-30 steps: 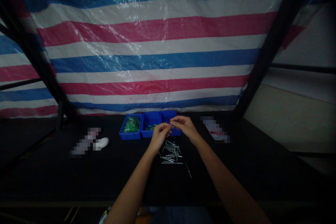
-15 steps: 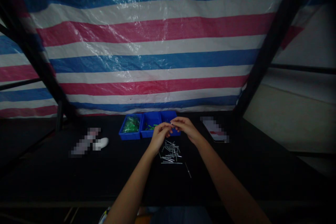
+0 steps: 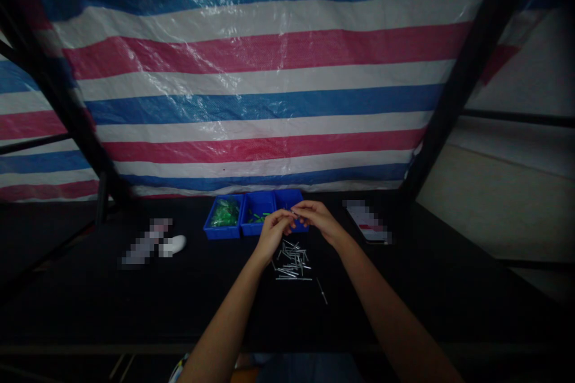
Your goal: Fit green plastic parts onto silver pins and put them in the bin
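Observation:
My left hand and my right hand meet fingertip to fingertip over the front of the right-hand blue bin. Both are closed in a pinch around something small and shiny, too small to name. Just below them, a loose pile of thin silvery metal pins lies on the black table. One separate pin rests to the right of the pile. The middle blue bin holds a few green pieces, and the left blue bin contains a clear bag of green pieces.
A phone-like object, partly pixelated, lies right of the bins. To the left are a white rounded object and a blurred item. Behind the table hangs a striped plastic sheet between dark frame posts.

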Demonstrator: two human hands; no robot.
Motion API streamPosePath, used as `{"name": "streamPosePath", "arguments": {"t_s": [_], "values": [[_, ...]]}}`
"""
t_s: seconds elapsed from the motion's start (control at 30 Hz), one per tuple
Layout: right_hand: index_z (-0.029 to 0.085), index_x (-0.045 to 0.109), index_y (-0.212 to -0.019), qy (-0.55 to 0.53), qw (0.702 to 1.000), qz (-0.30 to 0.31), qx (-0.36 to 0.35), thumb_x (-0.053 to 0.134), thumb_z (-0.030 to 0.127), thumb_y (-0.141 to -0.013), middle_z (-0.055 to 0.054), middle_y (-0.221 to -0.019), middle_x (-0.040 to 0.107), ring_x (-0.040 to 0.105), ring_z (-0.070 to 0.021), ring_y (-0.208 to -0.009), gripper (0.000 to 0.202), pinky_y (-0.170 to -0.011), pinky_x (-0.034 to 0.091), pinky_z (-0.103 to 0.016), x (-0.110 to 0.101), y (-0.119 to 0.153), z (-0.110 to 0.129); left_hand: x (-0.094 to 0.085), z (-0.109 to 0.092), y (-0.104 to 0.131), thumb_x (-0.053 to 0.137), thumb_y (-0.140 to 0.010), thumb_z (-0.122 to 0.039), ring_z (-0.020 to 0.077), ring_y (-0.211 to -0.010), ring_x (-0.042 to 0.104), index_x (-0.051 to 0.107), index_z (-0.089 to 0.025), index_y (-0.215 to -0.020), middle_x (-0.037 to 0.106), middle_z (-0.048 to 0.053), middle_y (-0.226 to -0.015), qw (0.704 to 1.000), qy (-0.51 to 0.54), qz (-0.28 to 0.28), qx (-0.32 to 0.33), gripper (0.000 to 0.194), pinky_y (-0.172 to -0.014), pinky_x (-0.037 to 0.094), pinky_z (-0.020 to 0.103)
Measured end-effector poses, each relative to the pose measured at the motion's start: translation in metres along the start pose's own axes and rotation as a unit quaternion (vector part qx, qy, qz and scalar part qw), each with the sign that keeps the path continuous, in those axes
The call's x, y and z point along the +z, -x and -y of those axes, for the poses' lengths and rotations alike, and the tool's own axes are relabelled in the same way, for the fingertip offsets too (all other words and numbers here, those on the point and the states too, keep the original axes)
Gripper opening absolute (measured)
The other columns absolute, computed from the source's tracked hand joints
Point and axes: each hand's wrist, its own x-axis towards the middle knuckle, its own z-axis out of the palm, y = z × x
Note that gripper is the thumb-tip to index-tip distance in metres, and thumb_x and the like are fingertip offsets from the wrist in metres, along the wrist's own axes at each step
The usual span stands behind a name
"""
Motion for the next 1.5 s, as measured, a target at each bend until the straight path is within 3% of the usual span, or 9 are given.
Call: {"name": "streamPosePath", "arguments": {"t_s": [0.63, 1.1, 1.5], "values": [[0.017, 0.065, -0.08, 0.006, 0.995, -0.024, -0.099, 0.07, 0.039, -0.059, -0.002, -0.068, 0.064, 0.054, -0.012, -0.055, 0.031, -0.049, 0.04, -0.024, 0.002, 0.003, 0.003, -0.002, 0.006, -0.003, 0.06, -0.07, -0.042, 0.0076, -0.049, 0.044, 0.06, -0.013, -0.072, 0.055, 0.0, -0.059, 0.999, -0.037, -0.011, -0.004, 0.029, -0.049, 0.033, 0.02], [0.017, 0.064, -0.085, -0.006, 0.993, -0.001, -0.116, 0.071, 0.034, -0.06, -0.006, -0.082, 0.068, 0.059, -0.0147, -0.065, 0.031, -0.057, 0.045, -0.027, 0.005, 0.007, 0.007, -0.002, 0.005, -0.003, 0.062, -0.068, -0.044, 0.0069, -0.049, 0.043, 0.059, -0.013, -0.074, 0.055, -0.001, -0.059, 0.999, -0.026, -0.021, -0.013, 0.031, -0.049, 0.033, 0.02], [0.018, 0.069, -0.079, 0.018, 0.992, -0.009, -0.122, 0.071, 0.034, -0.061, -0.004, -0.076, 0.068, 0.057, -0.0133, -0.059, 0.024, -0.057, 0.044, -0.027, 0.004, 0.002, 0.001, -0.002, 0.006, -0.004, 0.063, -0.067, -0.042, 0.0068, -0.048, 0.043, 0.06, -0.013, -0.074, 0.054, -0.001, -0.058, 0.999, -0.026, -0.032, -0.007, 0.03, -0.049, 0.032, 0.02]]}}
